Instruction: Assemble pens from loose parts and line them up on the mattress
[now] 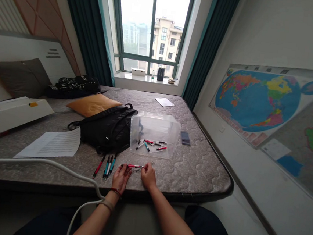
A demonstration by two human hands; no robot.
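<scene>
Both hands rest at the near edge of a grey quilted mattress (196, 165). My left hand (120, 178) pinches a red and black pen (133, 166) that lies across in front of it. My right hand (148, 175) has its fingers curled near the pen's right end, beside some small pen parts (138, 170); what it holds is too small to make out. To the left lie three pens (106, 166) in a row, red, green and blue. Behind the hands stands a clear plastic box (155, 134) with several pens inside.
A black bag (107, 127) sits left of the box, a printed sheet (51, 143) further left, and a white carton (10, 114) beyond. An orange cushion (93, 104), a small dark packet (185, 137) and a white cable (44, 163) are also on the mattress. A wall with maps stands right.
</scene>
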